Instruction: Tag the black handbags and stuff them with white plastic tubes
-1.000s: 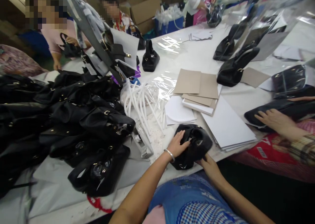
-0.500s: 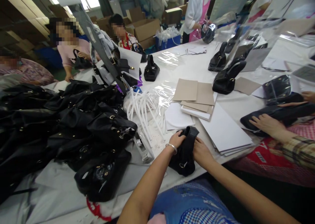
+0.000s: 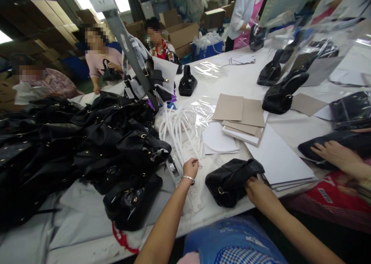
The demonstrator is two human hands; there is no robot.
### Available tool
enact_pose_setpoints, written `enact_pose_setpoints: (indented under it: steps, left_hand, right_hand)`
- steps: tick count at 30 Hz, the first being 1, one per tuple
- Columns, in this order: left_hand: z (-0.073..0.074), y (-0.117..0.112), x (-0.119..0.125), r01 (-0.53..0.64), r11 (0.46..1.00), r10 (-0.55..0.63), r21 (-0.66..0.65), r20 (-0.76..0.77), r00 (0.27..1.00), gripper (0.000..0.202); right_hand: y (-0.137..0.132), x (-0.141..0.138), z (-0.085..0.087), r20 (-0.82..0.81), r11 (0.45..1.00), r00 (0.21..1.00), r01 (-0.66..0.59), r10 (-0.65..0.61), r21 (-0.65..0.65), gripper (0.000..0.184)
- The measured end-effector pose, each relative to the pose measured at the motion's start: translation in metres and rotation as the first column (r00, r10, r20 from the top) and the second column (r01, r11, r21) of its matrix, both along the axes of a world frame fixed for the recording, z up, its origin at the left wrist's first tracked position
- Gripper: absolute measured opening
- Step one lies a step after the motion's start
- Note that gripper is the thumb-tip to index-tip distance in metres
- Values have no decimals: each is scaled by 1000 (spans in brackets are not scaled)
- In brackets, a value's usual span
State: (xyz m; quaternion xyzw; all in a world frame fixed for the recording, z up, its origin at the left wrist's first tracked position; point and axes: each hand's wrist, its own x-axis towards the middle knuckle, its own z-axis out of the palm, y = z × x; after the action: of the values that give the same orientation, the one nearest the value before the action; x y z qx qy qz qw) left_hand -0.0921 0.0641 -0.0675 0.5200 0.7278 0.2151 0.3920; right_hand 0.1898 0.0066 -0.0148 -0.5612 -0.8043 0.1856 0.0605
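Left hand (image 3: 191, 168) hangs at the middle of the frame, fingers curled, though whether they pinch anything cannot be told; right hand (image 3: 256, 192), right of centre, touches the right end of the black bag (image 3: 224, 184), its fingertips hidden behind the handle (image 3: 252, 166), so a firm grip cannot be confirmed. Across the left of the frame, the pile of bags (image 3: 60, 140) is loosely heaped, and a pull on one could set others sliding. Its foremost bag (image 3: 130, 208), at lower left, lies near the left forearm (image 3: 166, 221), where a wide elbow could knock it. Around the centre, white tubes (image 3: 174, 128) fan down near the left hand; the bracelet (image 3: 189, 178) could catch them and drag several out. At lower centre-right, the black bag rests near the front edge of the surface (image 3: 226, 79) with only one hand touching it: a loose hold could let the soft body slump, or a nudge could tip it off. Farther right, the stack of white sheets (image 3: 278, 152) is close to the handle, and a swing that way could scatter it. At far right, a co-worker's hand (image 3: 336, 154) could be bumped by a careless turn.
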Motion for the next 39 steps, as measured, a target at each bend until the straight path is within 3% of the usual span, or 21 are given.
enact_pose_setpoints:
  steps: [6,9,12,17,21,27,30,33,35,38,39]
  left_hand:
    - [-13,56,25,29,997,-46,-69,-246,968,30]
    - [-18,71,31,48,993,-76,-106,-283,956,26]
    - [-19,69,18,75,991,-102,-114,-258,961,25]
    - [-22,41,-11,101,991,-115,-89,-174,978,34]
    - [-27,40,-17,-13,999,3,-53,-176,984,41]
    - [-28,88,-12,-268,963,264,9,-217,940,38]
    - [-21,103,-13,-303,953,303,27,-178,936,24]
    - [-6,102,-19,-306,947,316,96,-125,940,23]
    - [11,89,-21,-289,946,305,148,-92,948,29]
    - [45,49,-17,-213,946,232,242,-53,971,38]
    - [59,31,-13,-164,921,193,353,-49,980,38]
  right_hand:
    - [-26,6,26,-234,995,972,8,-30,-96,30]
    - [-37,7,35,-277,990,959,18,-56,-139,30]
    - [-44,9,39,-321,983,942,42,-98,-177,29]
    - [-49,2,34,-393,958,907,39,-153,-283,30]
    - [-47,-13,30,-441,942,889,-33,-125,-334,32]
    - [-49,-28,37,-443,930,893,-91,-82,-357,36]
    - [-56,-24,40,-413,923,904,-60,-111,-379,37]
    - [-62,-17,42,-440,916,878,-5,-188,-402,37]
    - [-64,-14,44,-488,905,828,54,-277,-422,37]
    - [-63,-18,51,-567,856,703,117,-430,-504,39]
    - [-62,-21,53,-592,829,647,114,-480,-547,40]
